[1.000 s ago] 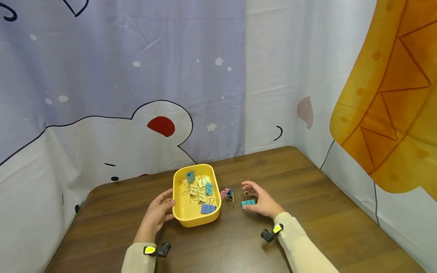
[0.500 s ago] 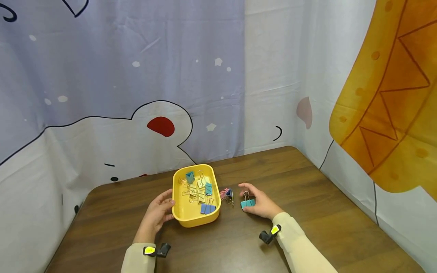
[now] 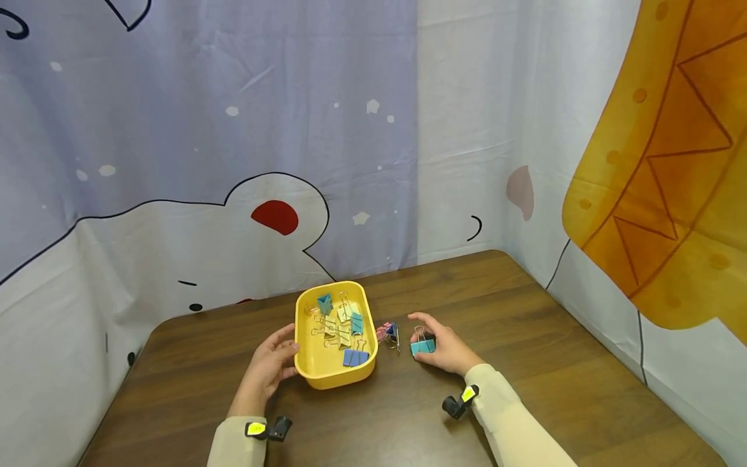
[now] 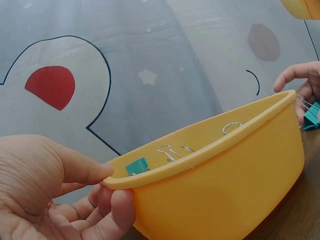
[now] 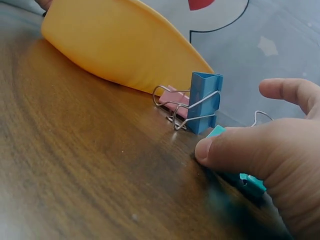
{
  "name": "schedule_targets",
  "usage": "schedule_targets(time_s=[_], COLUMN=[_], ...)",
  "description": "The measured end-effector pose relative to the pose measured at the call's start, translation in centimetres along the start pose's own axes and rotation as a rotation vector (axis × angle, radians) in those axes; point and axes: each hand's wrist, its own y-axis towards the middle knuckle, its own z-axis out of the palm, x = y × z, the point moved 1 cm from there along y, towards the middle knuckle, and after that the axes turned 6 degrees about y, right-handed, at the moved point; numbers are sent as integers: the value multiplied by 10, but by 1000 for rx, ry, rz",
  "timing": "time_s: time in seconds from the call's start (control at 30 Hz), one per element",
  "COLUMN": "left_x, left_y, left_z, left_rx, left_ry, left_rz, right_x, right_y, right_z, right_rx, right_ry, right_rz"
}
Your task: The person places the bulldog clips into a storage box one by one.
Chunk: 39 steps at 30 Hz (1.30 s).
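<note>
My left hand pinches the rim of a yellow basket, thumb on top and fingers below the lip in the left wrist view. Inside lie several binder clips: a blue-violet one, cream ones and teal ones. To the right, my right hand holds a teal binder clip low over the table, the thumb across its near side. Its index finger reaches out past the clip. The right wrist view has the thumb covering much of that clip.
Between basket and right hand, a blue binder clip stands on end on the table, with a pink binder clip beside it. The brown wooden table meets a patterned curtain at the back and right side.
My right hand has shifted slightly left with the teal binder clip. The left hand and the basket have stayed in place.
</note>
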Motion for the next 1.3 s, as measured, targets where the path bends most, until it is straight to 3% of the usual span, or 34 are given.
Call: schedule_targets(time_s=[0.43,0.8,1.3], left_x=[-3,-4,1], left_y=[1,2,0], left_z=[0,-2,0], left_rx=[2,9,6], left_ry=[7,-2,-8], left_rz=[16,17,5], right_x=[7,58,76], right_y=[14,25,42], right_z=[-5,-15,11], right_rx=[-132,-188,-171], right_ry=[99,256,300], right_rz=[32,18,-62])
